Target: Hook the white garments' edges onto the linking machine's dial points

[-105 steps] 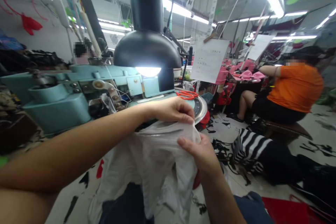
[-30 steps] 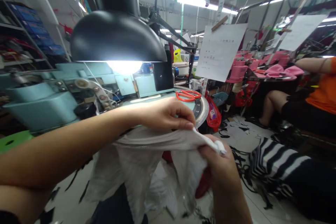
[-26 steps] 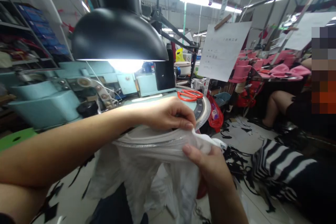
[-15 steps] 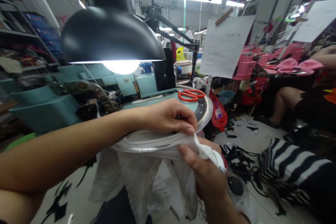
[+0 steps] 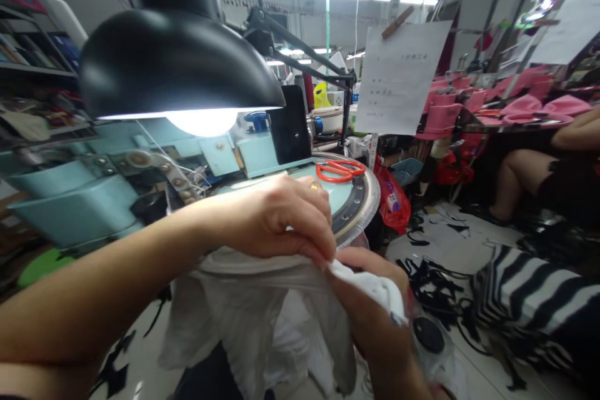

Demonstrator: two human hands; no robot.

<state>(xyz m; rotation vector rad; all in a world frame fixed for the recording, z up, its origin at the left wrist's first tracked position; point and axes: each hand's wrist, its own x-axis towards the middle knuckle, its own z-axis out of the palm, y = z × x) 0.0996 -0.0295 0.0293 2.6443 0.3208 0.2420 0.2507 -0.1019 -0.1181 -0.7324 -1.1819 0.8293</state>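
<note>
My left hand (image 5: pixel 281 222) pinches the top edge of a white thin knit garment (image 5: pixel 244 319), which hangs down in loose folds below my hands. My right hand (image 5: pixel 370 303) grips the same edge further along, with a bunched white strip of the cloth (image 5: pixel 372 287) lying over it. Beyond my left hand is the round metal-rimmed plate of the sewing machine (image 5: pixel 359 200), close to my fingers but apart from them. Just below my right hand lies a clear plastic piece holding a black disc (image 5: pixel 428 334).
Orange-handled scissors (image 5: pixel 340 170) lie on the round plate. A black desk lamp (image 5: pixel 173 62) hangs above the teal sewing machine (image 5: pixel 79 200). A red bag (image 5: pixel 392 197) hangs beyond the plate. Black scraps litter the floor (image 5: pixel 445 250). A seated co-worker's arm (image 5: pixel 576 134) reaches over pink pieces.
My hands have drawn closer together, and the white strip is now bunched over my right hand. The view has swung left, and the plastic piece with the black disc has come into sight.
</note>
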